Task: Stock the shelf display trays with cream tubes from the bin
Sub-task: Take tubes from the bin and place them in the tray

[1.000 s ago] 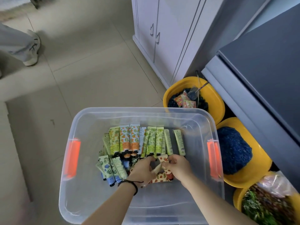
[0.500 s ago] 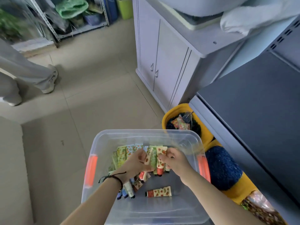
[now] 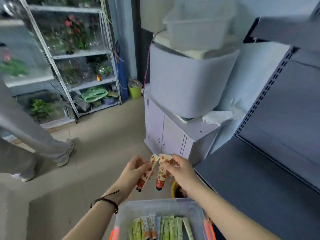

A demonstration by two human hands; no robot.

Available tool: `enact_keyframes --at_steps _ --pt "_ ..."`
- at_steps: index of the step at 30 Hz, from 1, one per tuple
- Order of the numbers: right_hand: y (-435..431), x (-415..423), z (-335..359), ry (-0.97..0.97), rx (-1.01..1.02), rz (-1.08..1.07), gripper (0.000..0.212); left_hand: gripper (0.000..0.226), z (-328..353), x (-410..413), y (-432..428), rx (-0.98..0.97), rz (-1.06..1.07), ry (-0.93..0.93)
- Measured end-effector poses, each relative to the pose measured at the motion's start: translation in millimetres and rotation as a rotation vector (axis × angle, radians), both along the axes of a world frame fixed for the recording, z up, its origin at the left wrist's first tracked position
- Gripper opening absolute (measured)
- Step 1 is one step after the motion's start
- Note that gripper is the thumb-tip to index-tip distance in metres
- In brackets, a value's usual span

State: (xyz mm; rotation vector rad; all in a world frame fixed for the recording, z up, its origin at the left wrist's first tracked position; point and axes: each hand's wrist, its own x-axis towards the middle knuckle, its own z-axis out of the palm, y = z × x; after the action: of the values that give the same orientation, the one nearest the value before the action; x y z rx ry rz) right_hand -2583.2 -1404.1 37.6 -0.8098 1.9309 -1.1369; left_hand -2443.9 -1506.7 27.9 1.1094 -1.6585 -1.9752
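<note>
I judge the stocking barely begun; I hold one tube in each hand, lifted clear above the bin (image 3: 121, 213), and neither has reached a tray; no display tray shows anywhere I can see, and the dark shelf (image 3: 259, 179) to my right lies bare. My left hand (image 3: 133, 172) has its fingers closed round the left tube (image 3: 147, 172), which hangs cap down and tilted; my right hand (image 3: 180, 170) pinches the right tube (image 3: 161, 172) near its crimped top, cap down too; the two tubes sit just beside each other, tops nearly touching. What is left, as I reckon it, is most of the job: carrying these two to the shelf, then the rest. The bin below me is clear plastic with orange handles; in it a row of tubes (image 3: 161, 227) lies side by side, mostly green with a few orange-patterned ones; how many lie beyond the lower edge I cannot tell. Past my right wrist a yellow bowl (image 3: 174, 187) peeks out, its contents dark and unclear.
</note>
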Motion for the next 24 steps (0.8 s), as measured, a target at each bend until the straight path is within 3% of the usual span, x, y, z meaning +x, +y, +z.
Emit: enact_keyframes --at_steps 3,5,9,13,24 --pt "-10.5 -5.7 74.1 0.058 -0.093 0.028 0.009 0.025 73.9 -2.7 -18.7 -0.075 -0.041 0.100" --pt "-14.1 -10.2 122.9 0.120 -0.137 0.027 0.008 0.028 123.9 -5.5 -25.7 -0.144 -0.106 0.159" --pt "-14.4 -15.0 211.9 0.208 -0.202 0.033 0.011 0.013 216.4 -13.1 -35.1 -0.330 -0.218 0.174" --pt "-3.9 -13.1 294.9 0.311 -0.279 0.027 0.016 0.017 302.2 -18.2 -35.9 -0.492 -0.267 0.229" --pt "66.7 -34.3 476.7 0.567 -0.379 -0.066 0.025 0.022 474.7 -54.7 20.2 -0.645 -0.399 0.419"
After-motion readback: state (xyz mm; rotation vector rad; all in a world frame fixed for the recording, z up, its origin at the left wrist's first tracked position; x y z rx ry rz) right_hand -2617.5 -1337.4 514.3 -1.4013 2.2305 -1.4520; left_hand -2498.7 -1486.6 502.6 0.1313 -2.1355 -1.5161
